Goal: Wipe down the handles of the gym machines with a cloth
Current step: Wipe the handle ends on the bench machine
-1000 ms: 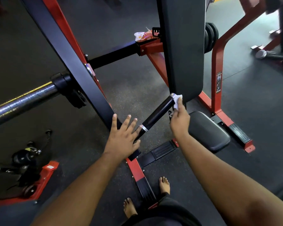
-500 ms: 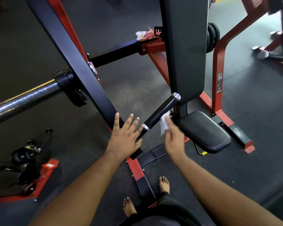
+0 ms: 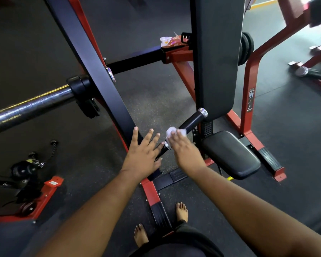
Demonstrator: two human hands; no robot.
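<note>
Half the handle under cloth.

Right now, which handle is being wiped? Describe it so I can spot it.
Find the tall black back pad on the red frame. Just below its lower edge a short black handle slants down-left toward the hands. It alone has a silver end cap, and the right hand presses a white cloth on it.

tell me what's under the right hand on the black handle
A crumpled white cloth pokes out beyond the right hand, pressed on the black cylindrical handle. The rest of the cloth and that handle stretch are hidden.
</note>
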